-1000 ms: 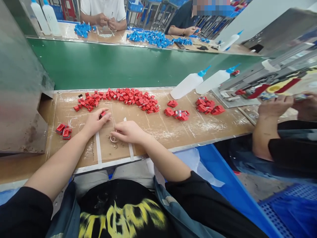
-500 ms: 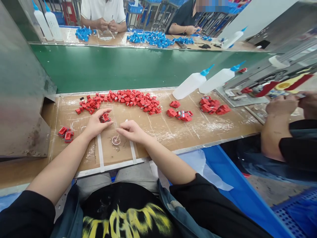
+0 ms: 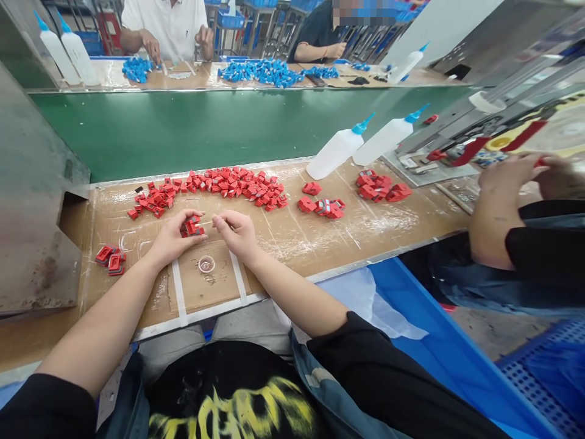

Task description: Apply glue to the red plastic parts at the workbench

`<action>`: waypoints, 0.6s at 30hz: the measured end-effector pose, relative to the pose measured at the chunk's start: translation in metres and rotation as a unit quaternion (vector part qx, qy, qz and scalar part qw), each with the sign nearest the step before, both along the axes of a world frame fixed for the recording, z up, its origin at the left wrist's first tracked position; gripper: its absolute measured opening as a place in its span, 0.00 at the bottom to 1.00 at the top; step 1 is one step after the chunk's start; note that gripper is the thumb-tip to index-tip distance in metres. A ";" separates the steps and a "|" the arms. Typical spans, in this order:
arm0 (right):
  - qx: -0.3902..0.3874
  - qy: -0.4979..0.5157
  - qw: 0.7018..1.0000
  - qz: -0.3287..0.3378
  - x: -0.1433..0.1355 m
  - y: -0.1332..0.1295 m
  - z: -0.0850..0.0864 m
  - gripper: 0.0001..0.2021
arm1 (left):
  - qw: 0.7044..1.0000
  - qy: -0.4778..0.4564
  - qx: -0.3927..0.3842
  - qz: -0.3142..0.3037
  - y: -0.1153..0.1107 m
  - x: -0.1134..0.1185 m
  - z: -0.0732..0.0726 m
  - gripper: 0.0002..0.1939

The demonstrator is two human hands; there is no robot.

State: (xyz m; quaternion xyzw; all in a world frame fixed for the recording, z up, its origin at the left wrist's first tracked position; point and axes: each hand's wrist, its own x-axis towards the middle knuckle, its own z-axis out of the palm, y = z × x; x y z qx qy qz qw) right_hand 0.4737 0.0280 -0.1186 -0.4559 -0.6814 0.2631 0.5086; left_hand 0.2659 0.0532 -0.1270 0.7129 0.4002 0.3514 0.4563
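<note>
Between the thumb and fingers of my left hand [image 3: 176, 236] is a small red plastic part [image 3: 192, 226] with grey on it. My right hand [image 3: 236, 233] pinches a thin stick [image 3: 208, 224], and its tip points at the red part; whether it touches I cannot tell. Below both hands a small round cup [image 3: 206, 264] sits on a cardboard sheet [image 3: 219, 291] taped at its sides. A long heap of red parts [image 3: 237, 183] lies just beyond my hands. To the left of my left forearm are a few red and grey parts [image 3: 111, 260].
Two white squeeze bottles [image 3: 336, 152] with blue tips lean behind more red parts [image 3: 381, 186] on the right. A metal housing [image 3: 36, 225] borders the left side. A co-worker's hands [image 3: 516, 174] work at the far right. Across the green panel [image 3: 183, 128], people handle blue parts [image 3: 262, 73].
My right hand has lifted the stick out of the cup and brought it up to the red part. My left hand has turned that part. The view has shifted slightly.
</note>
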 end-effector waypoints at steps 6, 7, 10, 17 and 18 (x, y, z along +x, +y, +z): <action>0.030 0.009 0.999 0.033 -0.001 0.003 -0.003 0.25 | 1.000 0.001 -0.005 -0.005 -0.002 0.001 0.004 0.27; 0.028 0.006 0.999 0.033 -0.001 0.004 -0.003 0.25 | 1.000 0.002 -0.005 -0.004 -0.002 0.001 0.004 0.27; 0.025 -0.014 0.999 0.015 -0.001 0.005 -0.004 0.27 | 1.000 0.011 -0.003 0.001 -0.001 0.002 0.005 0.27; 0.037 -0.032 0.999 0.019 -0.001 0.006 -0.004 0.27 | 1.000 0.005 0.001 -0.003 -0.001 0.001 0.002 0.27; 0.039 -0.035 0.999 0.016 -0.001 0.006 -0.003 0.27 | 1.000 0.007 0.000 -0.003 -0.001 0.001 0.001 0.27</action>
